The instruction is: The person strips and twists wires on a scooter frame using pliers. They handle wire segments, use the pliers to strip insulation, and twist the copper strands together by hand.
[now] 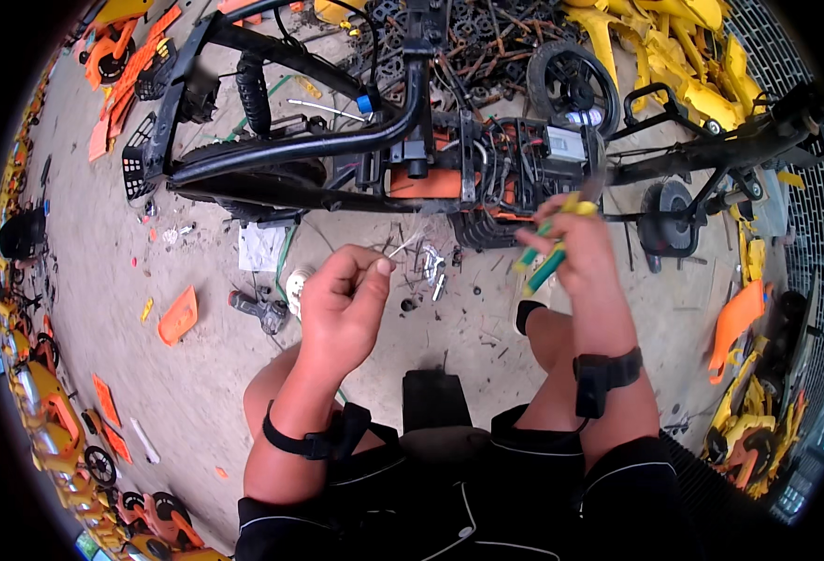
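My left hand [342, 304] is closed, with thumb and forefinger pinching a thin whitish strand [402, 247] whose far end looks frayed and blurred. It is held up in front of a black scooter frame [309, 145]. My right hand [585, 245] is wrapped round pliers with green and yellow handles [547, 268]. Their head points up and away, smeared by motion, so the jaws cannot be made out. Beyond the pliers lies the frame's open middle, with bundled wires [501, 159] and a silver box [566, 144].
A cordless drill [260, 310] and an orange plastic panel [179, 316] lie on the floor at left. White paper [262, 248] lies near the frame. Black metal parts [472, 42] and yellow panels [678, 61] are heaped behind. A loose wheel [573, 86] stands there too.
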Demonstrator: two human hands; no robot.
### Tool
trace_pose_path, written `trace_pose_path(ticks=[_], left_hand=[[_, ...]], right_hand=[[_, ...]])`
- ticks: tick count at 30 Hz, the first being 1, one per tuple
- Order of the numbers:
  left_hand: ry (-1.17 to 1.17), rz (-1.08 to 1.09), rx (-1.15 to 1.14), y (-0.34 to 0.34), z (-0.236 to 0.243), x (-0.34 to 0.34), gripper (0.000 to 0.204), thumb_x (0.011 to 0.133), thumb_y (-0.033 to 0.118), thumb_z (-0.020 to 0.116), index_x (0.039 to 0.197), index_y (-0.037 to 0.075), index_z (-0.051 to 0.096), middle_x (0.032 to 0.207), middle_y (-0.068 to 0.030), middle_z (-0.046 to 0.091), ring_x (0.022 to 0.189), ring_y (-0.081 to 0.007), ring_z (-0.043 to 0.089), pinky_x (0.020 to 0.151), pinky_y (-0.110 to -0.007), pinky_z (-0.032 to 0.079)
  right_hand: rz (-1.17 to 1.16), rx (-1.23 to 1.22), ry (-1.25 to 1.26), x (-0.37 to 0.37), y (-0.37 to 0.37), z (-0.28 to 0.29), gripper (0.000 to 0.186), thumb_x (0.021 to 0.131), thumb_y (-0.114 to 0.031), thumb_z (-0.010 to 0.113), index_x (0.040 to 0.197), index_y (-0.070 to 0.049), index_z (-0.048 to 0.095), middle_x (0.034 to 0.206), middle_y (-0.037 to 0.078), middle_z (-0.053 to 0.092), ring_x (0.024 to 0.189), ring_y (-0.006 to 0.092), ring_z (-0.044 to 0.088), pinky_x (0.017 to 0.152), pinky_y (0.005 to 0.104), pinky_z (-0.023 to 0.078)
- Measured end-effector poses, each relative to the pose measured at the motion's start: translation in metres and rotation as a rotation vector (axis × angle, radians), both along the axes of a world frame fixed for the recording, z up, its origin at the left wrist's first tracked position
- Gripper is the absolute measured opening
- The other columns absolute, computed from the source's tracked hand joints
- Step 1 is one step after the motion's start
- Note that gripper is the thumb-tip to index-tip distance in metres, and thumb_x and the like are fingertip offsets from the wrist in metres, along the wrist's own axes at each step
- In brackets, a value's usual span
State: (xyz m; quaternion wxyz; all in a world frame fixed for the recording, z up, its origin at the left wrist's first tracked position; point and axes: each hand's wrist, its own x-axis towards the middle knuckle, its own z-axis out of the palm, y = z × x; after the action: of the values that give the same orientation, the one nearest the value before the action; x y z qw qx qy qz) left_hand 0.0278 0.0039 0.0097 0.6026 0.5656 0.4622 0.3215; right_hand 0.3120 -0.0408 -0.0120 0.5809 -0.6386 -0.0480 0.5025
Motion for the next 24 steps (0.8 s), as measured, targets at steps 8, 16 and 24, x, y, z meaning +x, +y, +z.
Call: trace_pose_path(ticks=[8,16,24], left_hand=[[-0.047,-0.034,-0.030,0.008,-0.004,0.022,0.011,0.100,0.010,0.063,0.095,0.001,0.064,0.068,0.0073,0.046,0.064,-0.0029,0.038,0.056,-0.023,0.033],[0.118,-0.051,0.024,0.020,-0.013,0.030,0.017,0.101,0.017,0.064,0.094,0.002,0.064,0.072,0.0058,0.053,0.066,-0.0033,0.041,0.057,-0.023,0.036],[0.212,-0.043,0.080,0.025,-0.018,0.038,0.017,0.101,0.015,0.062,0.093,0.001,0.063,0.070,-0.0002,0.060,0.064,-0.0060,0.051,0.058,-0.025,0.043]], right_hand=[[0.637,-0.172,-0.154,-0.033,-0.008,-0.021,0.042,0.070,0.005,0.058,0.111,-0.002,0.064,0.097,0.006,0.063,0.083,0.0166,0.060,0.063,0.0290,0.050],[0.953,-0.135,-0.231,-0.077,-0.004,-0.006,0.038,0.079,0.000,0.057,0.116,0.000,0.061,0.102,0.013,0.067,0.092,0.0212,0.063,0.079,0.0334,0.049],[0.916,-0.138,-0.381,-0.083,0.006,-0.015,0.042,0.078,0.002,0.060,0.120,0.000,0.059,0.099,0.011,0.065,0.087,0.0180,0.062,0.072,0.0318,0.049]])
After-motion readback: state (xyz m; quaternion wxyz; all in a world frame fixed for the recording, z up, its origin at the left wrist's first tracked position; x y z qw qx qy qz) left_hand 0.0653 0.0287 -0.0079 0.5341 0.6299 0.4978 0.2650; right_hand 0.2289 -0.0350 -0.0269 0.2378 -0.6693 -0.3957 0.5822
